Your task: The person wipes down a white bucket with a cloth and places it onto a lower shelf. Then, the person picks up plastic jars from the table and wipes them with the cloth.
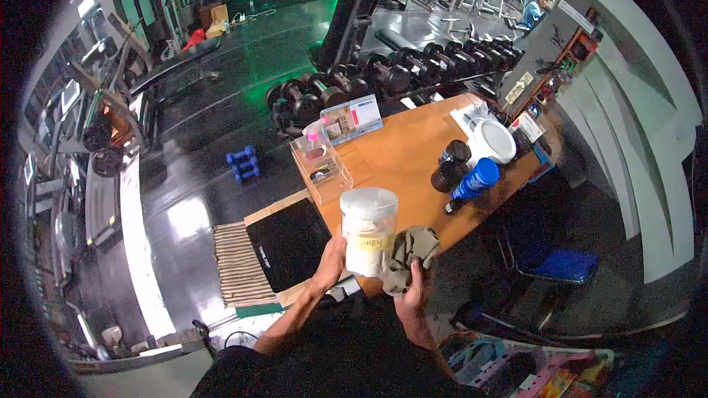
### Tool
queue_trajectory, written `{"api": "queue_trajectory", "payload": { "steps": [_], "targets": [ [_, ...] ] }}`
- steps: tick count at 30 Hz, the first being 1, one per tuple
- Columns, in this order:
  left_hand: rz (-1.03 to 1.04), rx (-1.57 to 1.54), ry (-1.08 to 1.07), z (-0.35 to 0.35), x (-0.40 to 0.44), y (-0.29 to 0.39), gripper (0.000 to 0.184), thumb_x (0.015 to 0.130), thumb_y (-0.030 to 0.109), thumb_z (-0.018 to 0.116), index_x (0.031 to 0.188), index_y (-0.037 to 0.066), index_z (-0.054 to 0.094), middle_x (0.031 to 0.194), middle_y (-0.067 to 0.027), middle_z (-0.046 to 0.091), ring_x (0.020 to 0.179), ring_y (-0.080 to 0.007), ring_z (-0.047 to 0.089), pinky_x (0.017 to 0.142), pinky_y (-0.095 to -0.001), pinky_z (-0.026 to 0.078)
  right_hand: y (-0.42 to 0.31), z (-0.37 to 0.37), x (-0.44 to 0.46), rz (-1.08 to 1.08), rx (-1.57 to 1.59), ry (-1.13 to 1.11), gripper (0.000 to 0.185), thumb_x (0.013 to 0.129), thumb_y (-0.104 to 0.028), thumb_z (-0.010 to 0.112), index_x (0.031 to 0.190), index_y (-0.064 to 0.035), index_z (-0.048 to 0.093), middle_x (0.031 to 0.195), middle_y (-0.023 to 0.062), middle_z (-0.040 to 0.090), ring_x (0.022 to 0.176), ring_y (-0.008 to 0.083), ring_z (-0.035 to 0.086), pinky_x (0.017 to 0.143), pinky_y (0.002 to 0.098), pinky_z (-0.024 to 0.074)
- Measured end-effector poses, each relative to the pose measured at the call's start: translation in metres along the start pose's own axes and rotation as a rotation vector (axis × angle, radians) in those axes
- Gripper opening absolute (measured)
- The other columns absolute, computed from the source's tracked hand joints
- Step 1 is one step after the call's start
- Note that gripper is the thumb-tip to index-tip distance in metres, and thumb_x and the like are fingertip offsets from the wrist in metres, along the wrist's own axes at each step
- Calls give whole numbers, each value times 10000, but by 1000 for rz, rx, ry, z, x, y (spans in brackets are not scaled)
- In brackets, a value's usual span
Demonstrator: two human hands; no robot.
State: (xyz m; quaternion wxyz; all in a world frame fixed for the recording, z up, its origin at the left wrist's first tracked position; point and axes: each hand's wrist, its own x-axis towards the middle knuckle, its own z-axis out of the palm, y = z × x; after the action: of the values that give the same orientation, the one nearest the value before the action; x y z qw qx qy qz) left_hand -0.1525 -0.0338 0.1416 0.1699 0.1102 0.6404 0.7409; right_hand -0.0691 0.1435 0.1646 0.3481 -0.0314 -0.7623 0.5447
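Observation:
My left hand (331, 265) grips a clear plastic jar (369, 230) from its left side. The jar has a whitish lid, pale contents and a yellow label that reads "WHEY". It is held upright above the near edge of the wooden table (398, 155). In my right hand (415, 291) is a bunched grey-green cloth (410, 254), with the thumb pressed over it. The cloth lies against or just beside the jar's lower right side; I cannot tell whether it touches.
On the table stand a blue bottle (476, 180), a dark jar (451, 166), a white round-lidded tub (493, 141), a desk calendar (352, 119) and a clear acrylic box (321, 169). Behind it runs a dumbbell rack (383, 74). A blue-seated chair (564, 264) is at right; a person (534, 12) sits far back.

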Motion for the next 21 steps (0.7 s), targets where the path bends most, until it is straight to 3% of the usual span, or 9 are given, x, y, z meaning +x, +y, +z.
{"api": "queue_trajectory", "payload": {
  "steps": [1, 3, 8, 9, 10, 12, 15, 17, 21],
  "targets": [
    [121, -34, 87, 7, -2, 14, 511, 998, 366, 293, 1407, 69, 215, 1267, -84, 440, 1046, -168, 458, 903, -304, 393, 8, -6, -6, -353, -440, -88, 524, 839, -119, 655, 1290, 12, 423, 1249, 205, 496, 1189, 378, 447, 995, 464, 367],
    [366, -100, 262, 27, -6, 41, 442, 1012, 333, 278, 1353, 53, 295, 1187, -63, 474, 942, -131, 464, 818, -272, 413, 13, -10, -13, -377, -550, -71, 551, 811, -117, 691, 1277, 24, 435, 1256, 243, 477, 1192, 419, 427, 1004, 484, 353],
    [126, -255, 231, 22, -11, 22, 352, 1000, 236, 349, 1292, 39, 341, 1172, -82, 461, 1064, -171, 463, 917, -289, 381, 21, -16, -21, -403, -691, -85, 545, 818, -83, 680, 1292, 25, 432, 1279, 259, 450, 1175, 449, 431, 956, 483, 407],
    [98, -321, 239, 28, -11, 36, 373, 989, 241, 378, 1297, 37, 333, 1183, -89, 456, 1090, -182, 460, 941, -300, 370, 19, -14, -19, -492, -738, -77, 494, 870, -78, 608, 1312, 27, 412, 1315, 214, 433, 1190, 379, 440, 964, 437, 411],
    [68, -387, 248, 32, -12, 43, 397, 978, 247, 408, 1303, 34, 326, 1193, -97, 451, 1115, -192, 457, 965, -311, 360, 11, -9, -18, -189, -391, -32, 482, 884, -88, 588, 1314, 30, 408, 1323, 200, 429, 1191, 349, 440, 966, 419, 408],
    [193, 101, 235, 24, -17, 43, 750, 789, 328, 679, 1337, 11, 276, 1225, -125, 445, 1152, -214, 448, 988, -351, 353, -8, 4, -19, 407, 310, 59, 460, 911, -109, 549, 1320, 36, 400, 1339, 172, 419, 1194, 289, 440, 971, 385, 401],
    [174, -52, 226, 25, -20, 50, 996, 585, 328, 852, 1330, -13, 286, 1197, -127, 469, 1151, -229, 451, 974, -363, 369, -31, -3, -10, 309, -4, -98, 460, 921, -136, 530, 1310, 67, 392, 1334, 169, 424, 1190, 243, 433, 980, 353, 376],
    [113, -68, 186, 20, -20, 54, 957, 599, 325, 846, 1318, -13, 312, 1183, -127, 482, 1151, -229, 453, 975, -361, 369, -23, -6, -11, 288, -34, -179, 459, 918, -132, 527, 1304, 77, 391, 1321, 172, 439, 1194, 252, 431, 992, 361, 358],
    [96, -97, 160, 4, -27, 58, 936, 613, 290, 815, 1350, 11, 310, 1247, -121, 468, 1183, -220, 437, 1005, -354, 345, -31, 10, -8, 612, 464, 48, 460, 860, -79, 620, 1263, 34, 428, 1238, 135, 520, 1107, 220, 499, 936, 340, 405]
  ]
}}
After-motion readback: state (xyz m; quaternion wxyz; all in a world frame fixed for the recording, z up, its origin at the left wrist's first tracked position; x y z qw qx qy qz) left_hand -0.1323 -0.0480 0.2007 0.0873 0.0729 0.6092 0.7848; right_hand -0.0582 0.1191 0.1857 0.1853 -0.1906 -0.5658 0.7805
